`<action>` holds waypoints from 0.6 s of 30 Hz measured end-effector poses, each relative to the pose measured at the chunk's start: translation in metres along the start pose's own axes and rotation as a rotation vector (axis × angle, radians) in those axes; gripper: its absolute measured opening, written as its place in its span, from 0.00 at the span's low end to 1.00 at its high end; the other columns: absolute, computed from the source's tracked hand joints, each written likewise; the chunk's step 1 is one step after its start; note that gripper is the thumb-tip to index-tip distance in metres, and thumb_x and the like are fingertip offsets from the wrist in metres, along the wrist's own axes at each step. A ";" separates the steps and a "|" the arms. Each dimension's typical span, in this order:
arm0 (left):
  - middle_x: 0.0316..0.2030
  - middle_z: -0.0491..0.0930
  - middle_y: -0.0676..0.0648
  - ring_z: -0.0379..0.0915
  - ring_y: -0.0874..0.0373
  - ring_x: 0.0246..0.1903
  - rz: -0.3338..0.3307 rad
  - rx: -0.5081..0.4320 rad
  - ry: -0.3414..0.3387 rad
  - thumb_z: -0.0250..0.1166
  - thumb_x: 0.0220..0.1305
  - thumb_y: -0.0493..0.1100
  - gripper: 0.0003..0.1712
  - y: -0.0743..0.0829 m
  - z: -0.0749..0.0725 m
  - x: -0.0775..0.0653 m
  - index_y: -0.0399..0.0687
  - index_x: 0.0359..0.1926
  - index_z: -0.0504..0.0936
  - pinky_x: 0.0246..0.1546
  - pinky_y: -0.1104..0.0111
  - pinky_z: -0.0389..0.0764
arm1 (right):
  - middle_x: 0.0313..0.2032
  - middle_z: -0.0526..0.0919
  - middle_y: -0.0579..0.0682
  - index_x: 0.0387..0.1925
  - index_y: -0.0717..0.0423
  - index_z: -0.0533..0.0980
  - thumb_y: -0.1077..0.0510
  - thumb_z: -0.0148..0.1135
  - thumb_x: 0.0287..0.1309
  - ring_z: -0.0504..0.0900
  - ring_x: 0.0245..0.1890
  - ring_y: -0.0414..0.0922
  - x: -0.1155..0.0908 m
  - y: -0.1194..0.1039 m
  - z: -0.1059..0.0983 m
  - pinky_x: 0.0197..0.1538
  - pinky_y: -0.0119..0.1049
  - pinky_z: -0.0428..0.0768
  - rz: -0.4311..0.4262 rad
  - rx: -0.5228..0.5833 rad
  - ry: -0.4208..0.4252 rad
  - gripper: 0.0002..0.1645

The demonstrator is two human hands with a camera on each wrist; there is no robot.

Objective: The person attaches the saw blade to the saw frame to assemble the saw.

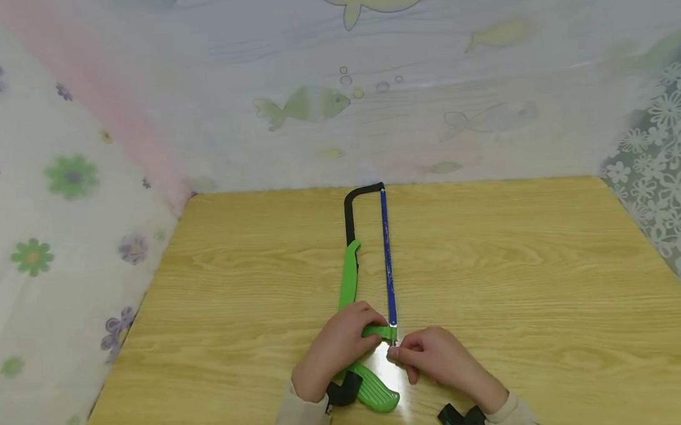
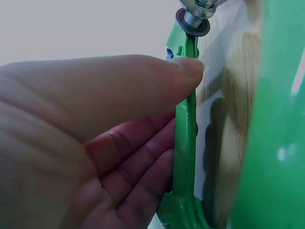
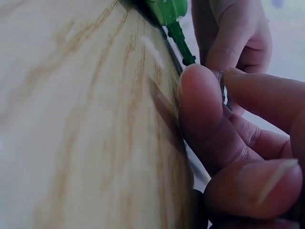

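A hacksaw lies on the wooden table, its black front bow pointing away and its green handle toward me. The blue blade runs along its right side. My left hand holds the green lower arm of the frame, thumb on one side and fingers on the other. In the left wrist view, a metal wing nut sits on a threaded bolt with a dark washer against that arm. My right hand pinches the wing nut between thumb and index finger, which mostly hide it.
The table meets a fish-patterned sheet at its far edge. A flower-printed curtain borders the left side, and a white floral panel the right. Black wrist mounts sit by both cuffs.
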State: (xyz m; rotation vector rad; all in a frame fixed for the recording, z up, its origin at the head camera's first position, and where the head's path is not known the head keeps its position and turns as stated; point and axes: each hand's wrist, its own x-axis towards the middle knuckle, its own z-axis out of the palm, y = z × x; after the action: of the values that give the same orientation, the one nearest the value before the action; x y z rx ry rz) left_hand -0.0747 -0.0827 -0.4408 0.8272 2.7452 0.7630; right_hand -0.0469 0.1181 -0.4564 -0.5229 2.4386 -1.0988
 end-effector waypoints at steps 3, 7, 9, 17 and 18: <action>0.36 0.73 0.60 0.68 0.65 0.40 -0.003 -0.016 0.012 0.63 0.54 0.46 0.10 -0.002 0.000 -0.001 0.58 0.39 0.81 0.44 0.71 0.70 | 0.09 0.72 0.32 0.11 0.40 0.72 0.35 0.48 0.56 0.60 0.06 0.33 0.001 -0.001 0.002 0.15 0.28 0.63 -0.006 -0.020 0.011 0.24; 0.37 0.74 0.61 0.69 0.66 0.40 -0.001 -0.044 0.017 0.63 0.55 0.46 0.09 -0.004 -0.002 0.000 0.58 0.39 0.81 0.44 0.71 0.70 | 0.09 0.72 0.32 0.11 0.40 0.71 0.34 0.47 0.56 0.61 0.06 0.33 0.002 -0.004 0.000 0.16 0.29 0.63 0.008 -0.042 0.021 0.25; 0.37 0.74 0.61 0.69 0.66 0.41 -0.001 -0.053 0.004 0.63 0.55 0.46 0.09 -0.004 -0.002 0.001 0.58 0.39 0.81 0.45 0.71 0.70 | 0.09 0.72 0.33 0.12 0.41 0.72 0.34 0.47 0.56 0.61 0.06 0.34 0.002 -0.005 0.000 0.15 0.29 0.63 0.028 -0.031 0.014 0.25; 0.37 0.74 0.62 0.68 0.66 0.41 -0.026 -0.084 -0.012 0.63 0.56 0.46 0.09 -0.004 -0.001 0.000 0.59 0.40 0.81 0.45 0.71 0.70 | 0.10 0.74 0.35 0.13 0.42 0.73 0.33 0.46 0.56 0.60 0.05 0.34 0.002 -0.005 0.000 0.11 0.31 0.62 0.055 0.035 -0.017 0.26; 0.37 0.74 0.62 0.68 0.66 0.41 -0.031 -0.090 -0.012 0.63 0.56 0.46 0.09 -0.004 -0.001 -0.001 0.59 0.40 0.81 0.45 0.71 0.70 | 0.11 0.74 0.36 0.14 0.42 0.73 0.33 0.46 0.56 0.59 0.04 0.34 0.002 -0.004 0.000 0.10 0.31 0.62 0.054 0.047 -0.023 0.26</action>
State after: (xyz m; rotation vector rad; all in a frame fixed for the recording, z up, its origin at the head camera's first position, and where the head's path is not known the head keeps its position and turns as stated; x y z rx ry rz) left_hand -0.0763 -0.0861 -0.4418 0.7669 2.6839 0.8654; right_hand -0.0476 0.1143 -0.4535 -0.4494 2.3867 -1.1186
